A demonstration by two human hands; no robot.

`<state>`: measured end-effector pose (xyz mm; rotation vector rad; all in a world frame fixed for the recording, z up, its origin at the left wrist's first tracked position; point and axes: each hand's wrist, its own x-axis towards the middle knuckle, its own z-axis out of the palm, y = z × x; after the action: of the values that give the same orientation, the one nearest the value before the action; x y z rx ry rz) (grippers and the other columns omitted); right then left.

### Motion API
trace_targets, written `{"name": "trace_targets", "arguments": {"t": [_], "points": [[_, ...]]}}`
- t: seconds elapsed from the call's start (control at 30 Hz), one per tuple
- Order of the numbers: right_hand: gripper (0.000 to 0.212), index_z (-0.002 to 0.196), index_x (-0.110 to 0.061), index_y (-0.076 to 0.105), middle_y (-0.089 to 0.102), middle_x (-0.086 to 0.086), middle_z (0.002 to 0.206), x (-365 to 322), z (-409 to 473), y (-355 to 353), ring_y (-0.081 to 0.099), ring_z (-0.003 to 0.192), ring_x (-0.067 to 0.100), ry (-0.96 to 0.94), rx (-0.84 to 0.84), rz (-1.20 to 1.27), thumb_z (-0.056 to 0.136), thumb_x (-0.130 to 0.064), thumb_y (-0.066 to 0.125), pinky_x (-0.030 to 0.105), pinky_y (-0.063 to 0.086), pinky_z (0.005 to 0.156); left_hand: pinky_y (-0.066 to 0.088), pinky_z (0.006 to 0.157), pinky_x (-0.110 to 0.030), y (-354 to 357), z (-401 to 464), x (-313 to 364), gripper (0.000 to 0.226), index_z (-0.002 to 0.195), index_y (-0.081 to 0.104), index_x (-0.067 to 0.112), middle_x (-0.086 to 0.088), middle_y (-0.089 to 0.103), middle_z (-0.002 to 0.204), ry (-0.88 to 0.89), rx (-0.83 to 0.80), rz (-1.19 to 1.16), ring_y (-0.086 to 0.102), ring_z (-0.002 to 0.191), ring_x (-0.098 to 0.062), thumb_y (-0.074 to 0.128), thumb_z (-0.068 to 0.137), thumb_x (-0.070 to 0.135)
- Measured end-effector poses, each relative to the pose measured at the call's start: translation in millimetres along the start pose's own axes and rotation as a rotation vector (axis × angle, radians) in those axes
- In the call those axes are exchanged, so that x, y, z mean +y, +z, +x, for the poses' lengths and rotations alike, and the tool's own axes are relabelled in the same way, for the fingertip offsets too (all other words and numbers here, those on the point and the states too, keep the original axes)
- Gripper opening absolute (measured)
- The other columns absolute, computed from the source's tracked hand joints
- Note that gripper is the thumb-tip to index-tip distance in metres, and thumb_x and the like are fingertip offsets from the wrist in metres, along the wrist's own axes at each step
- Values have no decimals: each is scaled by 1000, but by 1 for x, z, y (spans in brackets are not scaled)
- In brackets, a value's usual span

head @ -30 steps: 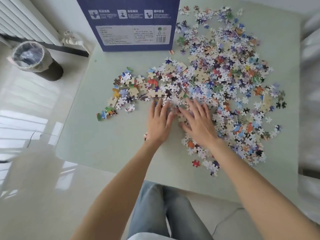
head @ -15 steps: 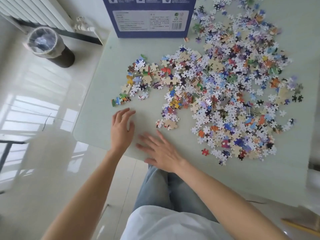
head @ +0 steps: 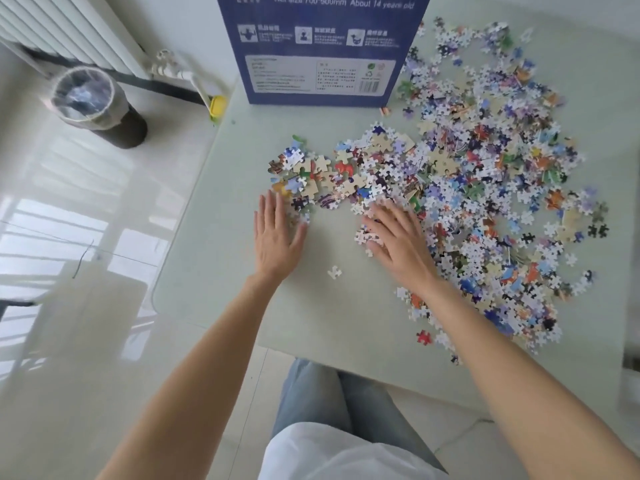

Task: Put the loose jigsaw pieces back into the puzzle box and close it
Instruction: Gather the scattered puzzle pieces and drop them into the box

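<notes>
- Left hand (head: 277, 237) lies flat, fingers spread, at centre frame, fingertips touching the lower-left edge of the loose jigsaw pieces (head: 485, 188).
- Right hand (head: 398, 240) rests palm-down, fingers splayed, on the pile's near edge.
- Blue puzzle box (head: 322, 50) stands at top centre on the pale table (head: 214, 271), well beyond both hands.

Puzzle box (head: 322, 64) top cropped.
</notes>
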<state>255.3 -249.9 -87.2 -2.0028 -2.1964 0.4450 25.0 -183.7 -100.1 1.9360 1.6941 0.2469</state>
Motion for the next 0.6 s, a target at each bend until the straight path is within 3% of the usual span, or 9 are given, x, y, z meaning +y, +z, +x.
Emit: {"name": "trace_targets", "arguments": {"t": [0.13, 0.23, 0.3, 0.43, 0.53, 0.6], "points": [[64, 141, -23, 37, 22, 6, 153, 9, 6, -29, 18, 140, 26, 279, 128, 122, 84, -35, 63, 46, 18, 114, -5, 118, -35, 13, 18, 35, 84, 150, 3, 16, -5, -9, 157, 219, -183, 49, -15, 144, -20, 51, 88, 48], [101, 148, -30, 10, 2, 16, 155, 22, 23, -45, 9, 141, 36, 485, -59, 78, 70, -55, 70, 53, 14, 113, 16, 117, -38, 7, 29, 51, 93, 149, 7, 17, -3, 2, 157, 242, -211, -1, -2, 144, -20, 66, 80, 35], [113, 148, -33, -3, -5, 17, 155, 23, 37, -48, 5, 141, 41, 530, -189, 60, 65, -62, 70, 56, 14, 111, 32, 110, -40, 2, 33, 54, 94, 149, 11, 19, -5, 13, 154, 171, -161, 8, 12, 139, -25, 71, 77, 28], [112, 148, -29, 4, 14, 16, 151, 15, 57, -44, 20, 134, 37, 444, -221, -29, 64, -65, 69, 48, 30, 106, 31, 103, -35, -6, 33, 58, 83, 144, 24, 18, -13, 29, 137, 7, -119, 27, 31, 122, -31, 72, 78, 28], [107, 148, -26, 13, 24, 14, 143, 10, 62, -44, 32, 125, 31, 427, -195, 36, 65, -59, 72, 38, 43, 96, 36, 99, -33, -2, 35, 69, 69, 139, 35, 17, -12, 35, 133, 64, -161, -56, 41, 117, -30, 70, 80, 22], [103, 147, -26, 15, 26, 14, 141, 6, 63, -45, 42, 119, 27, 445, -216, 111, 68, -51, 75, 34, 46, 88, 41, 97, -34, 3, 38, 80, 71, 140, 36, 17, -10, 36, 134, 98, -189, -101, 47, 115, -28, 72, 79, 21]]}}
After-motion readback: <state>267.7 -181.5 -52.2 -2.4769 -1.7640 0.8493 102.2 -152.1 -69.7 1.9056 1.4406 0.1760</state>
